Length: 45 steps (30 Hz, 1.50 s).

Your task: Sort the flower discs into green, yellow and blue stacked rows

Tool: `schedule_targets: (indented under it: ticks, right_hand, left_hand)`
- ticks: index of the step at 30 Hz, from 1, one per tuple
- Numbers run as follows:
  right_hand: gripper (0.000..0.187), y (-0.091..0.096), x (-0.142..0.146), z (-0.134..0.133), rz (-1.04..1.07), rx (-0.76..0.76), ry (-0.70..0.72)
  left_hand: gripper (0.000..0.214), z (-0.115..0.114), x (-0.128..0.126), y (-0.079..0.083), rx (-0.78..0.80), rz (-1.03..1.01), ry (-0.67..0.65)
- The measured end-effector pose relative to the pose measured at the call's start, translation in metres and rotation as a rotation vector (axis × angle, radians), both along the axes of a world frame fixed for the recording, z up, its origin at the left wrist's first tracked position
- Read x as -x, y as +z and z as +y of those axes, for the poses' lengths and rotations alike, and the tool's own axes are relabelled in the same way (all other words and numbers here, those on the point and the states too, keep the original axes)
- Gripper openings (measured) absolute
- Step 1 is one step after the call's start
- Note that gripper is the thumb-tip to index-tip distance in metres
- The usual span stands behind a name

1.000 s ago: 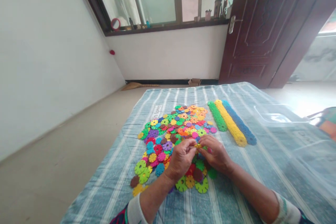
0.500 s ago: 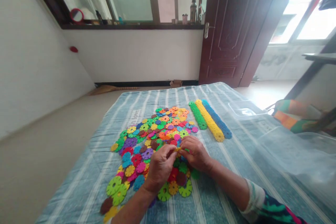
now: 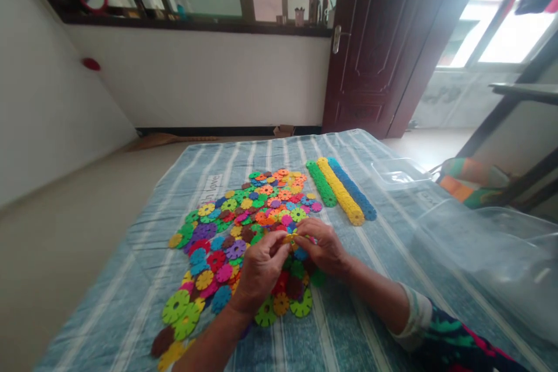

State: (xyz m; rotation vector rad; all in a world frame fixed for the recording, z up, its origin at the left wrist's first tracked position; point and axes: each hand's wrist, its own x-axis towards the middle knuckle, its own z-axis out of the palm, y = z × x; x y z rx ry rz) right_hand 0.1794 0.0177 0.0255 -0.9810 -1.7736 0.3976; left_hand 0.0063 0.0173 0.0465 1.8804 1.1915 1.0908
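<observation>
Between the fingertips of my left hand (image 3: 261, 267) and my right hand (image 3: 325, 247) is a small yellow notched disc (image 3: 291, 238), pinched from both sides. Whether it is one piece or two joined is hard to see, as the fingers cover much of it. Both hands hover over a spread pile of notched plastic discs (image 3: 238, 250) in many colours. To the right of the pile lie three long strips of overlapping discs: a green strip (image 3: 321, 184), a yellow strip (image 3: 340, 192) and a blue strip (image 3: 353, 189).
A striped blue cloth (image 3: 174, 186) covers the bed-like surface. On the right are a clear plastic lid or shallow tray (image 3: 401, 177) and a large clear plastic container (image 3: 483, 250). Beyond stand a brown door (image 3: 370, 58) and a windowsill with a flask (image 3: 314, 3).
The camera view has turned slightly, so the scene sits a little further left and higher. Both hands still pinch the yellow disc, with only small finger shifts.
</observation>
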Motion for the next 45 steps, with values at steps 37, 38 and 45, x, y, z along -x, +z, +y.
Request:
schedule_targets:
  ticks: [37, 38, 45]
  right_hand:
    - [0.022, 0.077, -0.132, 0.020, -0.995, 0.653, -0.439]
    - [0.021, 0.077, -0.133, 0.020, -1.002, 0.656, -0.438]
    - [0.015, 0.082, -0.128, 0.017, -1.082, 0.778, -0.461]
  left_hand:
    - [0.020, -0.002, -0.002, 0.000, -0.348, 0.134, -0.030]
    - [0.020, -0.002, -0.002, 0.000, -0.356, 0.135, -0.031]
    - [0.019, -0.002, -0.003, 0.000, -0.374, 0.143, -0.040]
